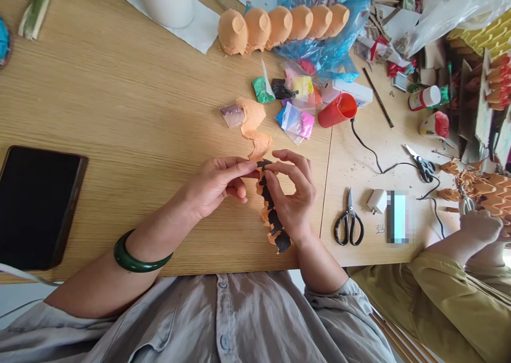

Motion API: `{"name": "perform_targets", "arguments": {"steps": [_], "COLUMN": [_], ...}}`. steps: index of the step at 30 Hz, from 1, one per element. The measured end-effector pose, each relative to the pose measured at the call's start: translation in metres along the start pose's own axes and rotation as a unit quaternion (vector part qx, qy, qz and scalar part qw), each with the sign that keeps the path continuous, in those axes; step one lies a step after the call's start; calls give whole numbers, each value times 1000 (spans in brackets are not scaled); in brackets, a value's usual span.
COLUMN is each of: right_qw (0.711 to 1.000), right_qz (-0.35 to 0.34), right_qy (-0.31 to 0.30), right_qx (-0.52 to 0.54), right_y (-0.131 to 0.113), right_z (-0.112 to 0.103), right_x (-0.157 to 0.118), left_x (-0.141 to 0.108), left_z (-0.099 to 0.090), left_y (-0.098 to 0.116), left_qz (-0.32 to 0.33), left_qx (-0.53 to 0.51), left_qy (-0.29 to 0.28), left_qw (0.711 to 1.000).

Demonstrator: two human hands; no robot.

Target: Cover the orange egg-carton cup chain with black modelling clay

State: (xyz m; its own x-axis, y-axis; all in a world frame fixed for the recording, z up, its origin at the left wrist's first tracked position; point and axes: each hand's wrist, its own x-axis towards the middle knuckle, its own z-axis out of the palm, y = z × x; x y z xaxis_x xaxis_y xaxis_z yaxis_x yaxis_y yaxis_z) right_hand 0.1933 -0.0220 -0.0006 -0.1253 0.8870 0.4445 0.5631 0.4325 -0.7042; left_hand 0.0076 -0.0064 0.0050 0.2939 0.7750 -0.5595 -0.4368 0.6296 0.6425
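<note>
A black piece [264, 164] is pinched between the fingertips of the left hand [217, 184] and right hand [291, 192] on the orange strip [259, 139], left of the scissors [349, 225]. It should be pressed flat (judging by those already laid) in line with its neighbours.

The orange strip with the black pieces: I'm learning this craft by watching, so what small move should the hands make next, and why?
Probably press the black piece down flat. Both hands pinch it at the upper end of the black row: left hand from the left, right hand from the right. Black pieces already line the orange strip below that point, while the strip beyond is bare.
</note>
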Motion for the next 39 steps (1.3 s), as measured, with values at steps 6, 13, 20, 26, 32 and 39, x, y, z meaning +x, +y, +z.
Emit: {"name": "perform_targets", "arguments": {"steps": [6,13,20,26,32,39], "right_qw": [999,993,997,983,889,884], "right_qz": [-28,-98,-60,144,325,344], "right_qy": [10,0,-29,3,-142,-99], "right_qx": [-19,-64,-28,114,290,302], "right_y": [-3,-2,-5,1,7,3], "right_z": [0,1,1,-3,-4,0], "right_x": [1,0,-3,0,9,8], "left_x": [-3,0,1,0,0,1], "left_z": [2,2,3,3,-2,1], "left_y": [1,-4,-4,3,3,0], "left_qz": [4,22,22,34,62,48], "left_qx": [11,-2,7,0,22,7], "left_qy": [-11,-13,15,16,5,-27], "left_qw": [1000,1000,1000,999,998,998]}}
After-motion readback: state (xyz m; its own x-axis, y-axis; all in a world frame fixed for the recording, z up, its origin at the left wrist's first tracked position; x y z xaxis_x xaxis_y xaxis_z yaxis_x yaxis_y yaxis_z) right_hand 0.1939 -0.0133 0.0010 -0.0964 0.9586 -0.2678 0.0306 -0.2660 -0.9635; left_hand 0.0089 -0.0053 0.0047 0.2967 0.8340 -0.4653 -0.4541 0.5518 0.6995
